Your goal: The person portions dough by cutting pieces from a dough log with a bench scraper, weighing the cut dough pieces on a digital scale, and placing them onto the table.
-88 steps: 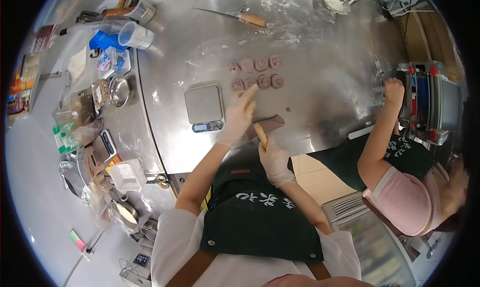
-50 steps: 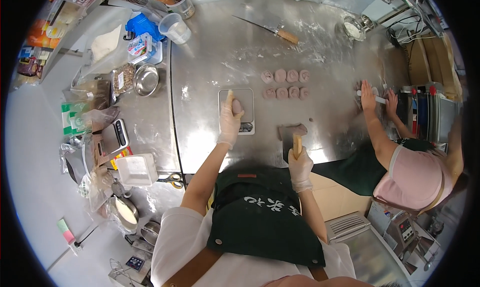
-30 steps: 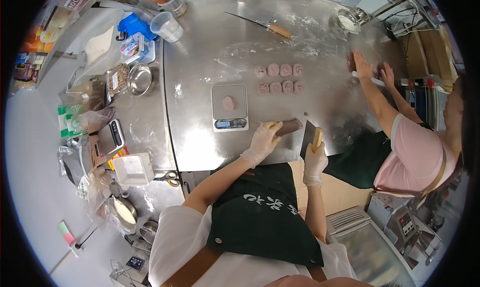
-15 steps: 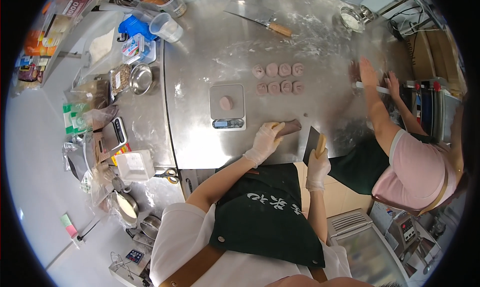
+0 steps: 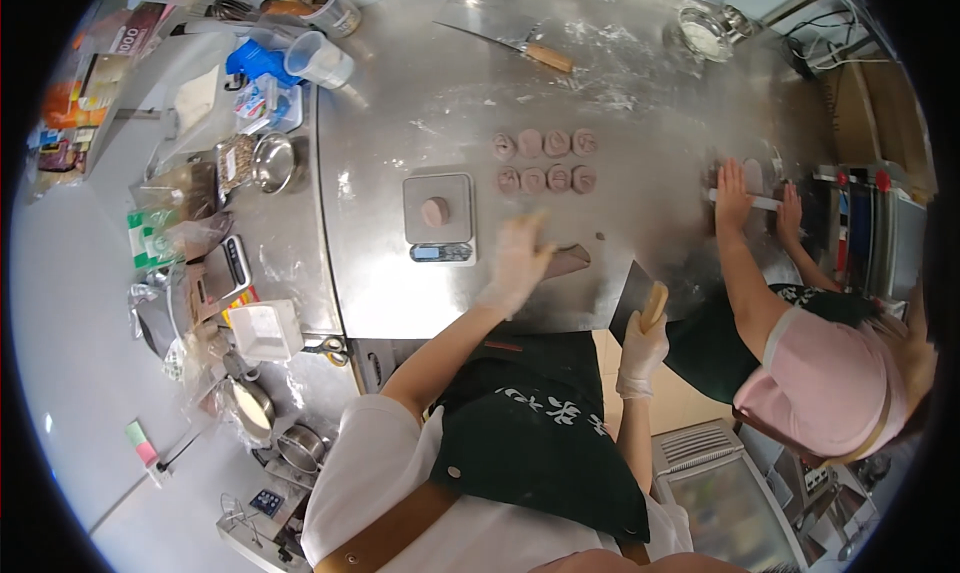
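Observation:
My gloved left hand [image 5: 515,261] is over the steel table, smeared by motion, with thumb and fingers apart and nothing visible between them. Beside its thumb lies a piece of mauve dough [image 5: 570,261] on the steel. In a glove too, my right hand [image 5: 642,351] grips the wooden handle of a bench scraper [image 5: 632,295] at the table's front edge, blade tilted up. Left of my left hand is a digital scale [image 5: 437,195] with one dough piece [image 5: 435,211] on its plate. Beyond, two rows of mauve dough pieces [image 5: 532,178] sit on the table. A tiny dough scrap [image 5: 600,236] lies nearby.
At the right, a co-worker's hands [image 5: 735,195] press a white rolling pin [image 5: 750,201]. A wood-handled knife [image 5: 545,56] lies at the back, near a metal bowl of flour [image 5: 703,35]. Left, a side counter holds a steel bowl [image 5: 273,163], a white tub [image 5: 265,331] and scissors [image 5: 330,349].
My left hand has let go of the dough and moved up and left from it. The scraper stays in my right hand, turned a little. The co-worker's hands have come nearer on the rolling pin.

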`<state>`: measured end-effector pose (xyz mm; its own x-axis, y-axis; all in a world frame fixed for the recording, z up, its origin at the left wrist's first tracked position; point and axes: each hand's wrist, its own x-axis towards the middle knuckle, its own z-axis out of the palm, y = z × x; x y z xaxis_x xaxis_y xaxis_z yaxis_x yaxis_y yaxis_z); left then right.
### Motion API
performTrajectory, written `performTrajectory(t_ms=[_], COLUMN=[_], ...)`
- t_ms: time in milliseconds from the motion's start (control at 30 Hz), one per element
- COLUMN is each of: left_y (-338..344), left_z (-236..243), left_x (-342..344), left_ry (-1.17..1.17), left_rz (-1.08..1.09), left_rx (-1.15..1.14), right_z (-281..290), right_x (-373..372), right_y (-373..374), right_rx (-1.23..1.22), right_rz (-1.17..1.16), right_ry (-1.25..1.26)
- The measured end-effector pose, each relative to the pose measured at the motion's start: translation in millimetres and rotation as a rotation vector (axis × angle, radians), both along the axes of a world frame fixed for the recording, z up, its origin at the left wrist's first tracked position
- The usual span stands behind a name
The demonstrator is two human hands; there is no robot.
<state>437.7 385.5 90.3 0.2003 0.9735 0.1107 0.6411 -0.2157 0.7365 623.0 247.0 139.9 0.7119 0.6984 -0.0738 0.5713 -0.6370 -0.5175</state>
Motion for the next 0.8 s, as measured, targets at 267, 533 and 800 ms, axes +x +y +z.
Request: performTrajectory(t_ms=[267,533,800], left_y=[39.1,-20.9,-39.7], left_z=[-19.4,-1.8,-38.8], left_x=[-144.0,-63.9,-58.2], left_ry=[-0.016,0.253,0.309], left_rz=[0.215,-0.162,-0.193], left_rx=[-0.066,-0.272,-0.321], right_z=[-2.2,-5.6,-33.4], right_x=[-35.8,-88.7,-116.0], right_y=[32.2,31.9,18.3], right_rx=[0.094,0.033,-0.087], right_rz=[0.272,0.421,0.463], right_ry=[0.0,0.04,-0.005])
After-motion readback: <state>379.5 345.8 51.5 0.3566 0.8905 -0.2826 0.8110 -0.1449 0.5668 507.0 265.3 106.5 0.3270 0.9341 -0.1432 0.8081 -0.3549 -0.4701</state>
